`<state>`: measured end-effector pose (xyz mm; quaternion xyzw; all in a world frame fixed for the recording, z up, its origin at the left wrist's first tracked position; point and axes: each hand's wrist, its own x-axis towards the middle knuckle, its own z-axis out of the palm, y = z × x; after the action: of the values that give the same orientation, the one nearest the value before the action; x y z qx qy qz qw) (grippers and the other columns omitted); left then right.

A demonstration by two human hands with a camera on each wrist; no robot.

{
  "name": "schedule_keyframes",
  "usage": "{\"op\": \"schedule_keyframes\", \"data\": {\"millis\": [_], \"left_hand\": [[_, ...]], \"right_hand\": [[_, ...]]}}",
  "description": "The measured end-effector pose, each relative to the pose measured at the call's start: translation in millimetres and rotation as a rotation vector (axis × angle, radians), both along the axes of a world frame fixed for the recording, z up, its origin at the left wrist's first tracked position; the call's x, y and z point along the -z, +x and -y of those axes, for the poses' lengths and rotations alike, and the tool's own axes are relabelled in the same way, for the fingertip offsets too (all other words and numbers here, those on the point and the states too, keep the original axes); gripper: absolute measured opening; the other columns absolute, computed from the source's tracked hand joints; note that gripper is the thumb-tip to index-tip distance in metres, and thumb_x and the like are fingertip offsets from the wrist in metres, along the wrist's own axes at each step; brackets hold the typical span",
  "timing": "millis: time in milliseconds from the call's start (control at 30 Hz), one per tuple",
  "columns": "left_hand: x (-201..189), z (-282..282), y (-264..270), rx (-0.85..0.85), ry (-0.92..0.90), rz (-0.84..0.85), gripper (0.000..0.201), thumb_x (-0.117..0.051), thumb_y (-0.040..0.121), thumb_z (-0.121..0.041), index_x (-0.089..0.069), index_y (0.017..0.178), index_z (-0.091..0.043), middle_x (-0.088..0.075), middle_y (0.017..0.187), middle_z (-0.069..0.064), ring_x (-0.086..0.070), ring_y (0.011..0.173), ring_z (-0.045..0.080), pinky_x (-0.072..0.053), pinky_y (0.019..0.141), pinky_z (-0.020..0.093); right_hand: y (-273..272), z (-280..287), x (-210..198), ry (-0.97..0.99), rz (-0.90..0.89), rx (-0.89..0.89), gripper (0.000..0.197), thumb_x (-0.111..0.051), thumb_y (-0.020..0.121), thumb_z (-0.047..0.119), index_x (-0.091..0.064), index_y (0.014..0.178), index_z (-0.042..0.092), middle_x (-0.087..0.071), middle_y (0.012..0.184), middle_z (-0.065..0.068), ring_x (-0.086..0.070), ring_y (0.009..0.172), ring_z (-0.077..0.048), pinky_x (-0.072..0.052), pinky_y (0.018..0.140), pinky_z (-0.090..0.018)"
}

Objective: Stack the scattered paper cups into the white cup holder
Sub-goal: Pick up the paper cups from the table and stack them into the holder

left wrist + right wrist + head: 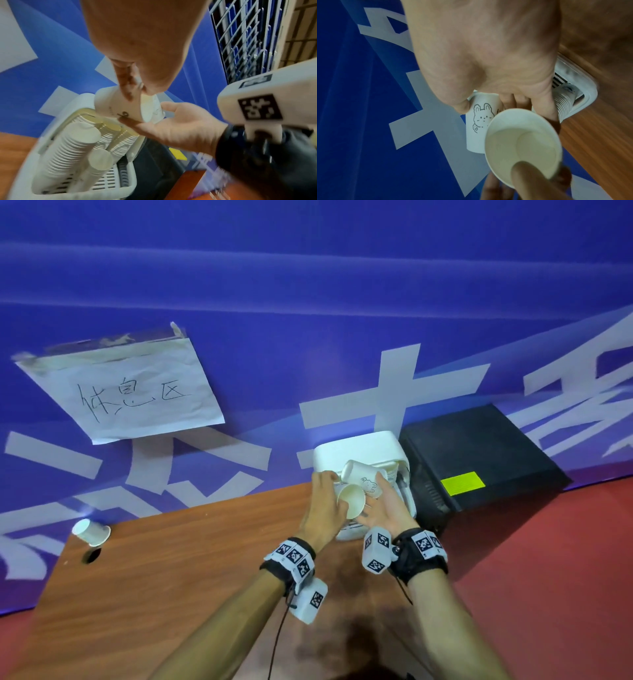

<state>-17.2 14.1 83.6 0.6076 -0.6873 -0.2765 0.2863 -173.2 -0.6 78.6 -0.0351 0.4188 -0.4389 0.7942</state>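
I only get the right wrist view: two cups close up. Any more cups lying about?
Observer: Yes, one cup lies by the table's far left corner.
Visitor: Is the holder filling up?
Observer: The holder carries several long stacks side by side.
Visitor: What stands beside it?
Observer: A black box with a yellow label, on its right.

The head camera is looking forward and down, from behind both hands. Each wrist camera is looking along its palm, close up. All three views are sharing the white cup holder [356, 450] beyond the fingers.
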Motion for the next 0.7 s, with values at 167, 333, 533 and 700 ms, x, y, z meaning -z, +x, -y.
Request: {"op": "schedule_keyframes", "data": {"millis": [167,333,533,700], "left_hand": [[9,16,-45,-0.091,0.128,0.025,0.017,-0.054,0.093,-0.012,-0.041,0.101,-0.019,-0.05,0.087,-0.001,-0.049,0.077,0.021,-0.041,0.064,0.031],[23,19,-65,-0.176,0.323,0.041,0.01,-0.044,0.098,-0.006,-0.038,0.093,-0.012,-0.05,0.089,0.006,-0.057,0.064,0.024,-0.043,0.039,0.026],[55,31,-72,-0.359,0.49,-0.05,0.014,-0.042,0.095,-0.011,-0.038,0.083,-0.015,-0.061,0.098,0.026,-0.071,0.055,0.036,-0.06,0.052,0.053],[53,49,-85,-0.397,0.521,-0.038,0.032,-0.034,0.104,-0.025,-0.049,0.099,0.002,-0.068,0.077,0.028,-0.068,0.048,0.032,-0.054,0.04,0.035]], "right_hand": [[-38,13,13,0.04,-0.019,-0.045,0.055,-0.051,0.099,0.056,-0.063,0.115,0.005,-0.074,0.099,-0.018,-0.068,0.094,-0.03,-0.055,0.075,-0.042],[-84,26,36,0.026,-0.272,-0.023,0.046,-0.058,0.101,0.042,-0.056,0.13,0.006,-0.063,0.122,-0.021,-0.064,0.106,-0.031,-0.053,0.091,-0.041],[-122,49,49,-0.031,-0.573,0.054,0.032,-0.069,0.096,0.034,-0.061,0.1,0.004,-0.064,0.092,-0.01,-0.067,0.092,-0.027,-0.057,0.082,-0.036],[-126,71,54,-0.122,-0.683,0.044,0.033,-0.076,0.09,0.028,-0.065,0.069,0.004,-0.061,0.074,-0.011,-0.061,0.072,-0.021,-0.058,0.068,-0.03]]}}
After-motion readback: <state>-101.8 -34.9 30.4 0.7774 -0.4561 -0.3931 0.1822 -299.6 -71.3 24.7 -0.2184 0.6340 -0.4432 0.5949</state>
